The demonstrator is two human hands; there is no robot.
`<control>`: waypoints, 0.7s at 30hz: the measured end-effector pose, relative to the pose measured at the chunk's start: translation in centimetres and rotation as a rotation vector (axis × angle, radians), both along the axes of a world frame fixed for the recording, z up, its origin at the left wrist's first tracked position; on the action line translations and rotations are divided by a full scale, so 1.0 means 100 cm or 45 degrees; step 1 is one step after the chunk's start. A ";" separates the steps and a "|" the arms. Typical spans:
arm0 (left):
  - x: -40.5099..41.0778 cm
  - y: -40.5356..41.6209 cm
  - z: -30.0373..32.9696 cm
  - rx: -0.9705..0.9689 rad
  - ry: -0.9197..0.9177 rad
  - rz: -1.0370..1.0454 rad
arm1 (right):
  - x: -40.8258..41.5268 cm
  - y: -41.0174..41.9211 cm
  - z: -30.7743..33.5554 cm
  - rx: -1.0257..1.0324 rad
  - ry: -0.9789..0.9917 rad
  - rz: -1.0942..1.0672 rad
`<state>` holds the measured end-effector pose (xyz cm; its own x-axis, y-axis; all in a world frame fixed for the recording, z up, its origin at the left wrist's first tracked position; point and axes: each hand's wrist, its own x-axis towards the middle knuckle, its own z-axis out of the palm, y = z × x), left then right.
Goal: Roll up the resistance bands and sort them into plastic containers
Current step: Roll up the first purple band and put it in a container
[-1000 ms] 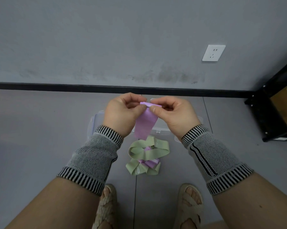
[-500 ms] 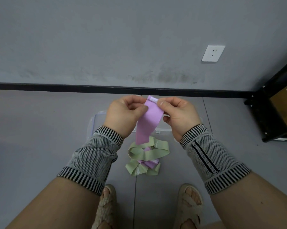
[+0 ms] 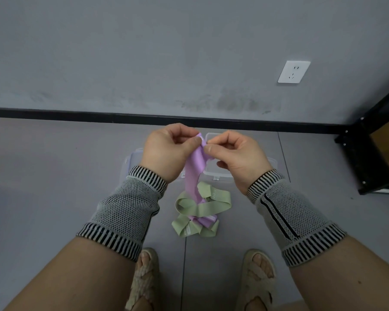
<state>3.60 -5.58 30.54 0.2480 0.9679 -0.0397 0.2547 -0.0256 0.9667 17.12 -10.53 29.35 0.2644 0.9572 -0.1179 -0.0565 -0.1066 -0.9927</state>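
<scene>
A purple resistance band (image 3: 194, 173) hangs down from between my hands. My left hand (image 3: 166, 151) pinches its top end from the left, and my right hand (image 3: 235, 154) pinches the same end from the right. The band's lower part reaches a pile on the floor, where green bands (image 3: 202, 207) lie tangled with another purple band (image 3: 205, 219). Behind my hands, clear plastic containers (image 3: 218, 173) stand on the floor, mostly hidden.
A grey wall with a black skirting board (image 3: 77, 114) and a white socket (image 3: 293, 71) stands ahead. A black shelf frame (image 3: 366, 153) with a cardboard box fills the right corner. My sandalled feet (image 3: 258, 279) are at the bottom.
The band's top end, held flat and wide half a second ago, is now bunched narrow between my fingertips. Both hands have drawn closer together.
</scene>
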 end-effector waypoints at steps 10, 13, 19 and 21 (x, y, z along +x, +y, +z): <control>-0.009 0.001 -0.005 0.064 0.149 -0.249 | 0.010 0.000 -0.003 -0.107 0.212 0.069; -0.013 0.000 -0.004 0.024 0.196 -0.299 | 0.013 0.000 -0.001 -0.126 0.382 0.080; -0.013 0.002 -0.001 -0.031 0.223 -0.298 | 0.013 -0.001 0.000 -0.111 0.415 0.090; -0.013 0.002 0.001 -0.046 0.208 -0.310 | 0.013 -0.001 -0.002 -0.086 0.393 0.068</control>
<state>2.28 -5.43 30.61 0.4606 0.8778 -0.1314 0.3974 -0.0716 0.9148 18.40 -10.61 29.13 0.1559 0.9560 -0.2486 -0.3466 -0.1827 -0.9201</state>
